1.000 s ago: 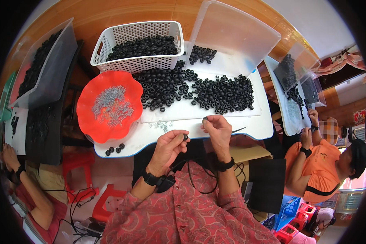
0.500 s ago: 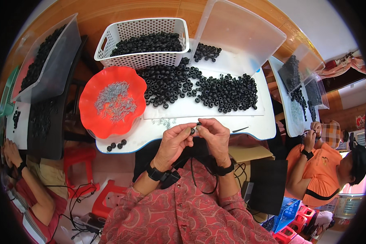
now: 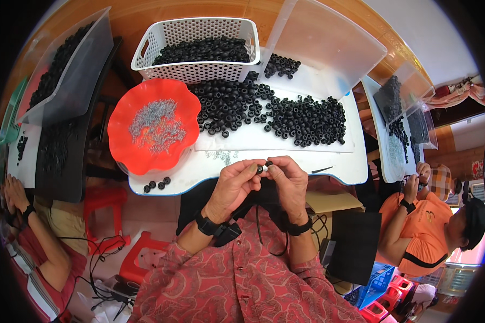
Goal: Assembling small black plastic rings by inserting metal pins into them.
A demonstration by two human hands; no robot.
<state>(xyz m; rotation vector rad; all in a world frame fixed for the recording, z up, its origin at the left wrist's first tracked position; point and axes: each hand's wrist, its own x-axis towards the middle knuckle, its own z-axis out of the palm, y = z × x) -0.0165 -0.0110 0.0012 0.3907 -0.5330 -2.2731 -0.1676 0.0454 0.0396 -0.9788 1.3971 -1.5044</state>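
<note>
Both hands meet over the table's front edge, fingertips nearly touching. My left hand (image 3: 229,185) is closed in a pinch on a small round black ring (image 3: 260,169). Also pinching, my right hand (image 3: 290,185) has another small black piece (image 3: 269,163) at its fingertips. A tiny white bit shows between the two; I cannot tell which part it belongs to. Beyond the hands, many black rings (image 3: 307,121) lie heaped on a white board (image 3: 242,144). To the left, a red wavy-rimmed bowl (image 3: 121,140) contains small silvery pieces, too fine to name.
A white perforated basket (image 3: 199,71) of black rings stands at the back, beside a tilted clear plastic bin (image 3: 328,43). Several loose rings (image 3: 161,185) lie by the front left edge. A thin dark tool (image 3: 322,170) rests right of my hands. Co-workers sit at both sides.
The ring in my left fingers has turned slightly, and a white bit now shows more plainly between my fingertips. The table appears shifted slightly right as the view moved.
</note>
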